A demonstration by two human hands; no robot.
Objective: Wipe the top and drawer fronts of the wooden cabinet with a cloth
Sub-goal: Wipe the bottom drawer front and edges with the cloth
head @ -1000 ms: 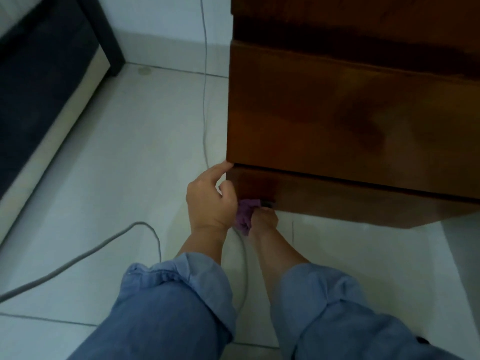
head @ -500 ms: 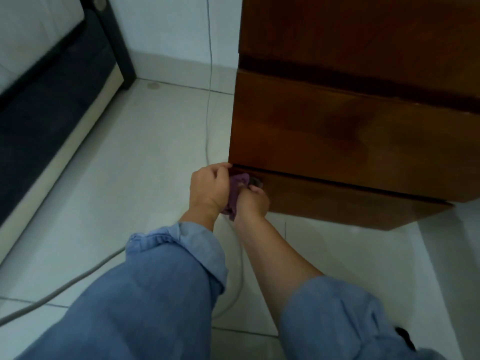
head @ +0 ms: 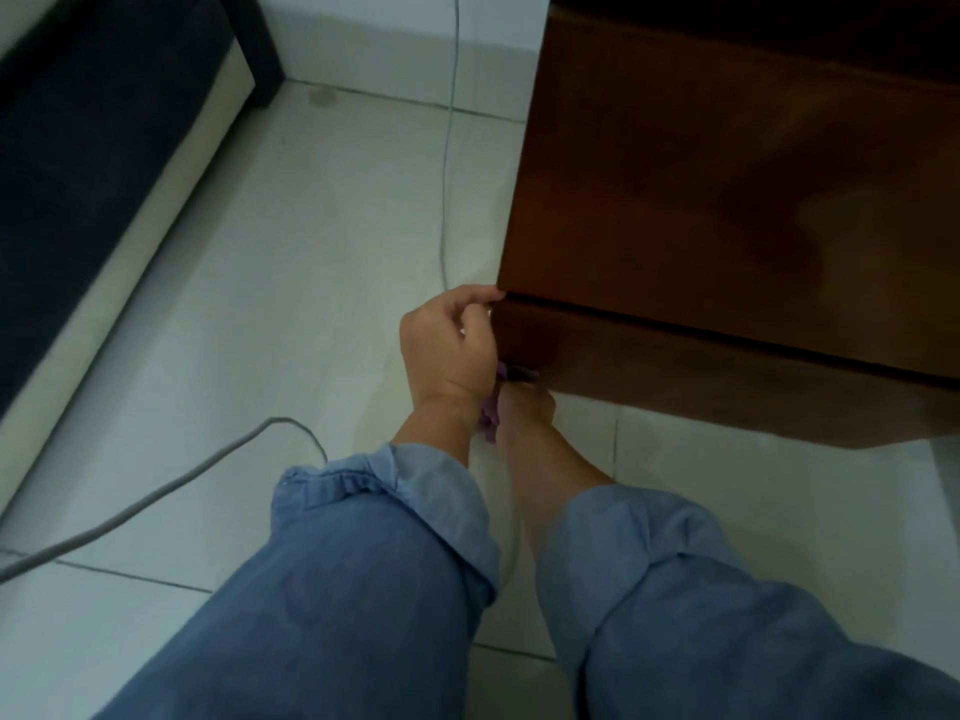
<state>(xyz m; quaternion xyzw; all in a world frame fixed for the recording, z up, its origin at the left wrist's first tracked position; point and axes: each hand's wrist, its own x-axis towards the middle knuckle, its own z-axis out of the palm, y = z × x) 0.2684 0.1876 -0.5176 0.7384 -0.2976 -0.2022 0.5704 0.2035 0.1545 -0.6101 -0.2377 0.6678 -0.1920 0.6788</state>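
The dark brown wooden cabinet [head: 727, 210] fills the upper right, with a large drawer front above a narrow bottom panel [head: 701, 376]. My left hand [head: 449, 345] rests at the cabinet's lower left corner, its fingertips on the seam between drawer and bottom panel. My right hand [head: 524, 407] is mostly hidden behind the left hand, low against the bottom panel. A purple cloth [head: 489, 415] is bunched between the two hands, only a small part showing. Both forearms wear rolled blue denim sleeves.
White floor tiles [head: 291, 283] spread to the left. A thin cable [head: 447, 148] runs down beside the cabinet's left side, and a thicker grey cord [head: 156, 496] curves over the floor at the lower left. Dark furniture with a pale base [head: 93, 148] stands at the left.
Both hands dipped from the seam back down toward the bottom panel's lower edge. The cloth is more hidden between them. The view shifted slightly.
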